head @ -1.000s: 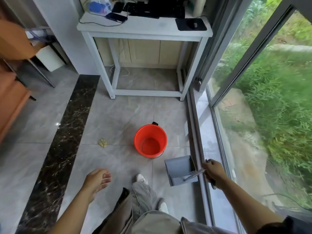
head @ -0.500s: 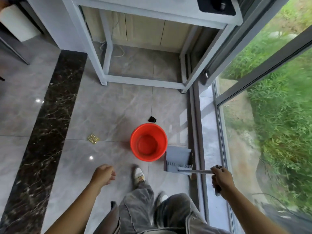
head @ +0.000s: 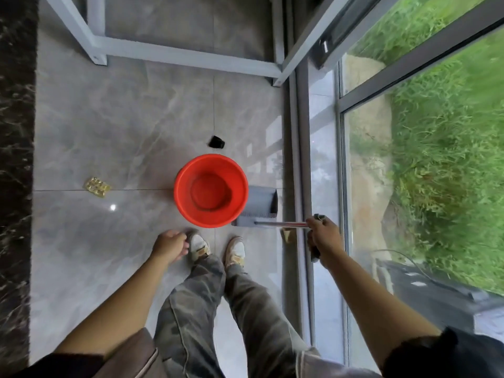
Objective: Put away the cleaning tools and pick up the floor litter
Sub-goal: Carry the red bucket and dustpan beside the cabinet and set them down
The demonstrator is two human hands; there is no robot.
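A grey dustpan (head: 259,203) stands on the floor tiles just right of an empty red bucket (head: 211,190). My right hand (head: 323,237) is closed around the top of its metal handle (head: 281,223), beside the window track. My left hand (head: 170,245) hangs loosely curled and holds nothing, left of my shoes. A crumpled gold wrapper (head: 97,187) lies on the floor left of the bucket. A small black scrap (head: 216,142) lies just beyond the bucket. A small tan scrap (head: 289,235) sits by the track under the handle.
White table legs and crossbar (head: 174,54) stand at the top. A sliding glass door and its track (head: 302,159) run along the right, grass outside. A dark marble strip (head: 16,159) borders the left. My legs fill the bottom centre.
My view has tilted down and moved closer to the bucket. My right hand has kept hold of the dustpan handle, and the pan now sits tight against the bucket. My left hand has curled.
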